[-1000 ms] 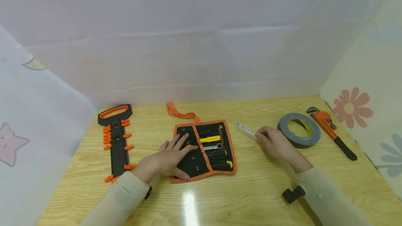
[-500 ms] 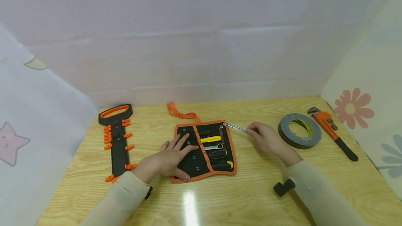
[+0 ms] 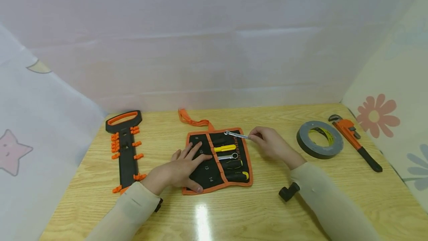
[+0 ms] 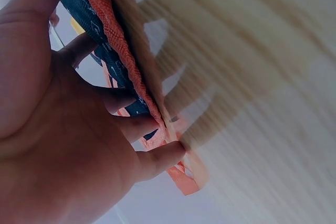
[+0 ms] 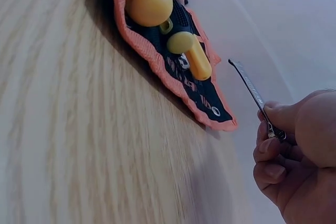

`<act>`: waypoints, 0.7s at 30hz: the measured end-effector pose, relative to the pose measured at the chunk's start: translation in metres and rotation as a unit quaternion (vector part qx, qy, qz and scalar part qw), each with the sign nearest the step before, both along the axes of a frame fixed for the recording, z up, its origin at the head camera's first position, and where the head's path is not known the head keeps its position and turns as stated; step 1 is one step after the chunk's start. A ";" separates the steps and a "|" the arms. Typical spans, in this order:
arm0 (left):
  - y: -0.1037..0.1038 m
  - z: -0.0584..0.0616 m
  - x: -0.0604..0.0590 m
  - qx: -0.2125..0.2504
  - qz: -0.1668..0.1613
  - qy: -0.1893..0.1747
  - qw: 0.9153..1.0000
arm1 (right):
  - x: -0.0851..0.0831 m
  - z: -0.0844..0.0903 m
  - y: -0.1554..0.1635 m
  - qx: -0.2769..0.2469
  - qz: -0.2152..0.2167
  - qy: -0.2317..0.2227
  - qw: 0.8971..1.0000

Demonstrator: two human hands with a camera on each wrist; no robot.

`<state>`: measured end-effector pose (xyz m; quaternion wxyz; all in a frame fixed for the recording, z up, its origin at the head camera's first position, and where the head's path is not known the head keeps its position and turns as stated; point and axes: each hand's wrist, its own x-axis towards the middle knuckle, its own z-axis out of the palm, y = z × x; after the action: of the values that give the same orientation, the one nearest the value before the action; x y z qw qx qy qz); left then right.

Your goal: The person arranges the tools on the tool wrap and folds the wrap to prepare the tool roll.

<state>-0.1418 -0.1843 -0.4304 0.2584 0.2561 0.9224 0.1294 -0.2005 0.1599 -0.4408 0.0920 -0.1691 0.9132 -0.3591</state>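
Note:
A black tool roll [image 3: 203, 140] with orange edging lies spread on the table. My left hand [image 3: 178, 168] rests on its left part, fingers spread; the left wrist view shows the hand [image 4: 73, 129] at the roll's edge. Pockets hold a yellow handle [image 3: 225, 148], a wrench with a ring end [image 3: 230, 157] and black-and-yellow handles [image 3: 236, 176]. Between thumb and fingers, my right hand [image 3: 272, 145] pinches a small silver combination wrench [image 3: 237, 134] by its ring end. Its open end points left over the roll's upper right part. The right wrist view shows the wrench [image 5: 249, 85] raised off the roll.
Left of the roll lies a black holder [image 3: 127, 163] with a handle and orange clips. A grey tape roll [image 3: 304, 142] and an orange pipe wrench [image 3: 354, 142] lie at the right. An orange strap [image 3: 197, 123] trails behind the roll; a covered wall stands behind the table.
My right hand has moved left, bringing the combination wrench from beside the tool roll to over its upper right part. My left hand has stayed in place.

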 end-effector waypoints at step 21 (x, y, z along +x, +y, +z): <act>-0.009 -0.028 -0.010 0.017 -0.002 0.007 1.000 | -0.027 -0.015 -0.041 0.006 0.036 0.021 0.999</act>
<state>-0.1514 -0.1936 -0.4587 0.2475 0.2635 0.9213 0.1431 -0.2272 0.1186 -0.4557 0.0869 -0.2093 0.9103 -0.3464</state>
